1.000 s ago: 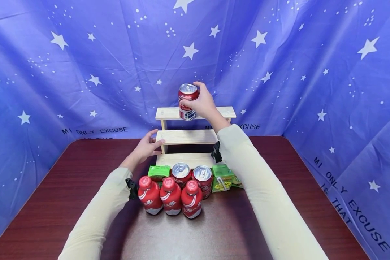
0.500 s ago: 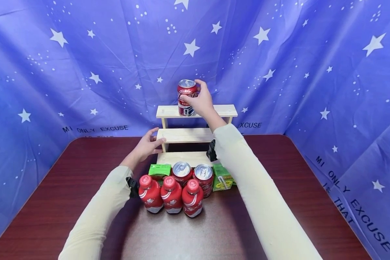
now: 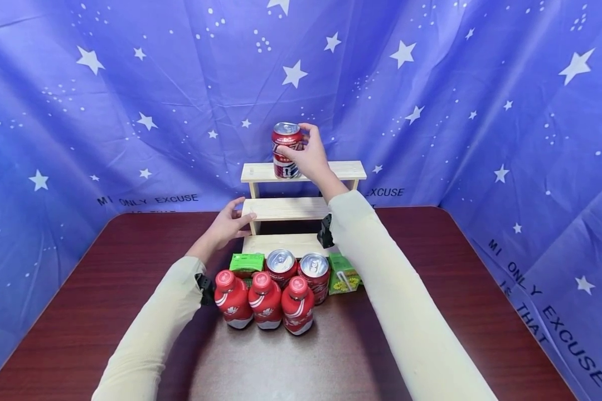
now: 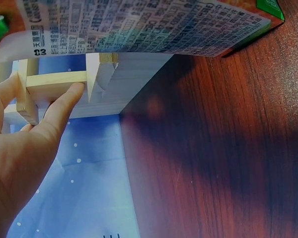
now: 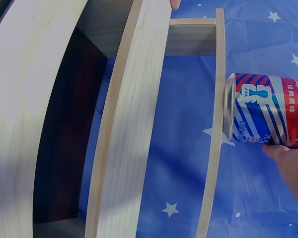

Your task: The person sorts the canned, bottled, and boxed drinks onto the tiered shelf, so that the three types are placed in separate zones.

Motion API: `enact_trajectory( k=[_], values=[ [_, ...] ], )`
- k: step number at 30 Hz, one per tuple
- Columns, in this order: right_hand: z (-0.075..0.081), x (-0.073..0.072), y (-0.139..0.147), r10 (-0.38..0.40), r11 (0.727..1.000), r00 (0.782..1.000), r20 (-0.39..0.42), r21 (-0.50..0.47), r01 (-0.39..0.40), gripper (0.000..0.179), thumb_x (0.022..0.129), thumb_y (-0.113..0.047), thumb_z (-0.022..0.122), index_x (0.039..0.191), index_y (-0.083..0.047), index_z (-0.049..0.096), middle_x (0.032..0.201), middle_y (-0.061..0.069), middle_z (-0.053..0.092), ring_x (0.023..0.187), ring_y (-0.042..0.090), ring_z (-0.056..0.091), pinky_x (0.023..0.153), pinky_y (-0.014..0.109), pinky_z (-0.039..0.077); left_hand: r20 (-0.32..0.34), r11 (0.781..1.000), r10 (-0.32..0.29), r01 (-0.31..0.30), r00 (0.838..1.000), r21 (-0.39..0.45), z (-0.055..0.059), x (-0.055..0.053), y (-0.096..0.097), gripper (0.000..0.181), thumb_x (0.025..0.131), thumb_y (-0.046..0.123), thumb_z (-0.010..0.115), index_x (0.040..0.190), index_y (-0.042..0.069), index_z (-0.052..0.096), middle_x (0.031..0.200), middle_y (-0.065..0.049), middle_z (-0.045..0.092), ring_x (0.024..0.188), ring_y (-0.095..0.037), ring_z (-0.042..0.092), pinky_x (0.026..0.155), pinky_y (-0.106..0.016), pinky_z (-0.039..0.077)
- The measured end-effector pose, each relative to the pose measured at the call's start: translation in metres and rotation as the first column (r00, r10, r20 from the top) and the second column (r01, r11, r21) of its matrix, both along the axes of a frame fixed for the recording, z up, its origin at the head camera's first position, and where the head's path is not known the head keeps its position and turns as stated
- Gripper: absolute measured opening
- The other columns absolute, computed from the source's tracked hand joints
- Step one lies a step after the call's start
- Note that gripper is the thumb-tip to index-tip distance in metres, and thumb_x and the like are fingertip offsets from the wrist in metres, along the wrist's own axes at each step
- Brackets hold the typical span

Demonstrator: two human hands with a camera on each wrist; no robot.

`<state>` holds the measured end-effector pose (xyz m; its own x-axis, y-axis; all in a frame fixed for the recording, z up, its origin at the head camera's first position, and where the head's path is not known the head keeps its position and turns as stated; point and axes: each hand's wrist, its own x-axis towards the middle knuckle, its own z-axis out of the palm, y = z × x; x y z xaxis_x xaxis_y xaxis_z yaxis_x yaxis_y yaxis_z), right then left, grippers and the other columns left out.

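My right hand (image 3: 312,158) holds a red soda can (image 3: 287,135) upright at the top board of a three-step wooden stand (image 3: 291,208), left of that board's middle. In the right wrist view the can (image 5: 260,110) has its base right at the board's edge, and only part of the hand shows. My left hand (image 3: 226,225) grips the left end of the middle step, thumb over the board. The left wrist view shows fingers of the left hand (image 4: 27,148) against the wooden frame (image 4: 57,82).
Three red bottles (image 3: 266,303) stand in front of the stand. Behind them are two more soda cans (image 3: 313,273), between a green drink carton (image 3: 247,262) on the left and another carton (image 3: 343,275) on the right. A blue star-patterned curtain (image 3: 180,111) hangs behind the table (image 3: 130,250).
The right hand has moved the can slightly back and left over the top board. The left hand keeps its hold on the stand. The head view has shifted a little.
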<state>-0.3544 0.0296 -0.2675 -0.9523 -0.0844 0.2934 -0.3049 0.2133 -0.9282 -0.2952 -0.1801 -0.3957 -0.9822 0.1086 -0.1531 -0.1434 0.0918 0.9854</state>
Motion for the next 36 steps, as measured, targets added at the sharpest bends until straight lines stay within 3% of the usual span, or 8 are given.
enact_trajectory(
  k=[8,18,29,36],
  values=[
    [-0.001,0.000,0.002,-0.007,0.999,1.000,0.008,0.042,0.006,0.076,0.079,-0.026,0.076,0.138,-0.013,0.030,0.128,0.014,0.050,0.116,0.023,0.053,0.101,0.035,0.047,-0.006,1.000,-0.010,0.010,1.000,-0.006,0.001,0.001,-0.001,0.072,0.095,0.009,0.052,0.151,0.014,0.008,0.141,-0.030,0.030,0.126,-0.043,0.042,0.096,-0.049,0.049],
    [0.001,0.005,0.018,-0.040,0.987,0.997,0.059,0.158,0.030,0.079,0.078,-0.035,0.075,0.141,-0.018,0.031,0.137,0.013,0.042,0.127,0.026,0.043,0.105,0.038,0.043,0.001,1.000,-0.006,0.006,1.000,-0.001,0.003,0.002,0.000,0.072,0.094,0.009,0.053,0.151,0.014,0.008,0.142,-0.029,0.031,0.125,-0.043,0.043,0.093,-0.046,0.052],
    [-0.004,0.024,0.039,0.024,0.980,0.999,0.045,0.195,-0.033,0.077,0.080,-0.033,0.074,0.142,-0.018,0.031,0.141,0.017,0.037,0.128,0.033,0.043,0.105,0.042,0.044,0.004,1.000,0.000,0.000,1.000,-0.012,0.003,0.003,0.000,0.072,0.095,0.010,0.053,0.151,0.014,0.008,0.142,-0.029,0.030,0.126,-0.041,0.042,0.095,-0.048,0.050],
    [-0.016,0.039,0.056,0.040,0.976,0.999,0.019,0.213,-0.043,0.068,0.082,-0.031,0.071,0.139,-0.016,0.037,0.133,0.017,0.045,0.120,0.032,0.049,0.101,0.043,0.046,0.003,1.000,-0.005,0.005,1.000,-0.006,0.003,0.005,0.000,0.072,0.095,0.010,0.053,0.151,0.013,0.008,0.141,-0.030,0.030,0.127,-0.043,0.041,0.095,-0.049,0.050]
  ],
)
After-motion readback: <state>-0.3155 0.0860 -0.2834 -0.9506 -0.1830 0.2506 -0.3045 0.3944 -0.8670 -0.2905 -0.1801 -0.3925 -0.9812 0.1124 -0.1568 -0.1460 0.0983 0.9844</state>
